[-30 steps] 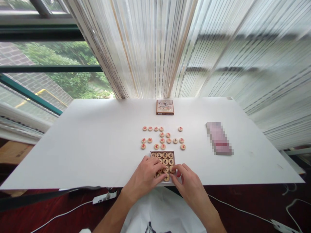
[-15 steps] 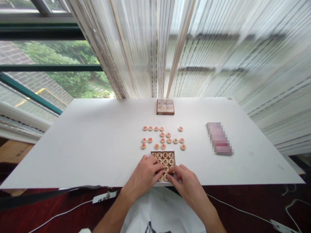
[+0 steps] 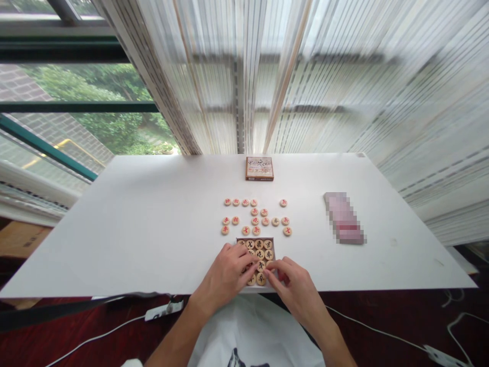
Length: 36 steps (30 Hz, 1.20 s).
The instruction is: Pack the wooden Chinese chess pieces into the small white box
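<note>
While the open tray (image 3: 274, 247) sits by the table's (image 3: 153, 229) near edge, its sides run straight away from the person; can't call which is longer. Black-lettered discs (image 3: 260, 254) lie flat in it, characters up at mixed angles. Left hand (image 3: 229, 267) curls narrow over the left part, right hand's (image 3: 296, 283) thumb and index close together; can't tell if either's pinching a disc.

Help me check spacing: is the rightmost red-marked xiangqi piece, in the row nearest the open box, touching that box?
Apart. The head view shows white tabletop between the red-marked xiangqi piece and the nearest corner of the open box.
</note>
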{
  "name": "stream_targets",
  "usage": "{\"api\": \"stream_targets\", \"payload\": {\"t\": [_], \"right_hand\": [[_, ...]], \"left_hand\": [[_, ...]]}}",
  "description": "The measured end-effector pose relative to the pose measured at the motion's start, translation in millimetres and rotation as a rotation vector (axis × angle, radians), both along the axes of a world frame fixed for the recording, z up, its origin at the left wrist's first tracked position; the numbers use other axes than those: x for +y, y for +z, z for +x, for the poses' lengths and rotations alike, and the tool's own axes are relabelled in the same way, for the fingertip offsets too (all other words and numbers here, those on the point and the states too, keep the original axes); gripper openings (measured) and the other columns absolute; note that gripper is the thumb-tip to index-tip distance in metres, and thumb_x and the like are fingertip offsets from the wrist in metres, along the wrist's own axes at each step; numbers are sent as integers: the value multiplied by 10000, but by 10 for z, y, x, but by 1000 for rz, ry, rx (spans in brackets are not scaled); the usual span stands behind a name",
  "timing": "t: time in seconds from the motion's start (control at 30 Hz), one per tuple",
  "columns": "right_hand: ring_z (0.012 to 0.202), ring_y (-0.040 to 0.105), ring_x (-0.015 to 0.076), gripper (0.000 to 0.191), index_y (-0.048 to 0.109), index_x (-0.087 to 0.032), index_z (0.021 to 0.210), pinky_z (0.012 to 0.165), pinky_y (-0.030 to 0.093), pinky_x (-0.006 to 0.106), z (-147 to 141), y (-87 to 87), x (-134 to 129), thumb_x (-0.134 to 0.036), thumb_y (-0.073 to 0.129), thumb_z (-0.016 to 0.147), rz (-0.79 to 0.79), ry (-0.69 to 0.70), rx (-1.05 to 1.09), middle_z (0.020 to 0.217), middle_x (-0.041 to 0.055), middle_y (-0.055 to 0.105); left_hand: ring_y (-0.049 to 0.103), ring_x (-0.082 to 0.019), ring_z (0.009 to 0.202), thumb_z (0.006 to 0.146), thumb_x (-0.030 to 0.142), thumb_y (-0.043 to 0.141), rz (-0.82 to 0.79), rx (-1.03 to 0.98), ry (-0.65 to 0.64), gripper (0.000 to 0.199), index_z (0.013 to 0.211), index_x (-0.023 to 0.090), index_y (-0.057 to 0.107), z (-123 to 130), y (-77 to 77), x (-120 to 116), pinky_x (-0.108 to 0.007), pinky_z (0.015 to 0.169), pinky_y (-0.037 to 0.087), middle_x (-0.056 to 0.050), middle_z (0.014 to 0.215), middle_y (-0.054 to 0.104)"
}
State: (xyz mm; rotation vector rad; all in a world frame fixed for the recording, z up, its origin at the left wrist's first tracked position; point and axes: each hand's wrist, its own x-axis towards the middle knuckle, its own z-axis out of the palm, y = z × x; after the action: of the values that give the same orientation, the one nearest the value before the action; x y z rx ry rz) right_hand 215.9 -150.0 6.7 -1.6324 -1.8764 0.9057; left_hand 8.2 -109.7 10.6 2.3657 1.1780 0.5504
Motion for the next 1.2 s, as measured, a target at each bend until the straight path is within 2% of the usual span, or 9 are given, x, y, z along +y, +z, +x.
{"api": "stream_targets", "payload": {"t": [0.13,0.27,0.37,0.47,0.6,0.8,1.0,1.2], "right_hand": [[674,601,157,167,714,-244,989,627,505,280,121,72,144,-316,564,1003,121,-33,57,811,17,647],[851,661,211,201,707,-239,1032,548,531,269,277,151,405,-350,542,1003,252,-56,42,975,79,697],[1066,643,253,173,712,-261,1071,754,594,348,367,194,618,-328,573,993,327,29,-13,1111,85,701],[1139,618,262,162,709,-264,1099,946,554,442,419,182,810,-284,601,979,408,102,-66,1130,73,714],[1175,603,272,145,718,-248,1074,1011,516,482,451,86,994,-265,622,967,481,125,-105,1128,78,723],[1236,582,287,135,725,-250,1048,1033,489,508,447,-37,1095,-279,630,957,482,128,-187,1178,82,723],[1180,619,282,126,724,-246,1033,1013,482,486,437,-123,1109,-253,652,930,471,144,-225,1122,83,746],[1146,632,272,110,711,-246,1027,1000,471,460,444,-156,1109,-252,644,939,453,144,-228,1068,64,755]], "left_hand": [[614,-207,953,986,215,593,85,-68,69,154,1100,231,696,-126,-40,54,-381,865,487,-43,995,678],[609,-223,1038,985,218,594,179,-120,144,177,1137,217,685,-304,-102,88,-405,932,515,-68,1079,662],[602,-226,1103,981,220,601,175,-178,167,191,1157,219,675,-417,-147,52,-398,973,530,-79,1136,638],[567,-238,1195,974,222,609,146,-195,158,221,1190,228,657,-474,-178,-31,-411,1028,520,-94,1225,606],[459,-286,1345,940,236,649,138,-159,91,280,1220,226,640,-433,-175,-140,-488,1123,452,-118,1388,541],[372,-326,1425,897,300,703,136,-141,-33,264,1158,260,697,-221,-122,-207,-552,1175,391,-85,1460,518],[357,-340,1438,891,290,713,126,-134,-108,207,1096,299,742,-106,-138,-203,-624,1211,303,-54,1463,520],[382,-322,1422,891,263,712,132,-128,-81,218,1098,314,754,-151,-174,-207,-592,1191,365,-42,1447,538]]}}
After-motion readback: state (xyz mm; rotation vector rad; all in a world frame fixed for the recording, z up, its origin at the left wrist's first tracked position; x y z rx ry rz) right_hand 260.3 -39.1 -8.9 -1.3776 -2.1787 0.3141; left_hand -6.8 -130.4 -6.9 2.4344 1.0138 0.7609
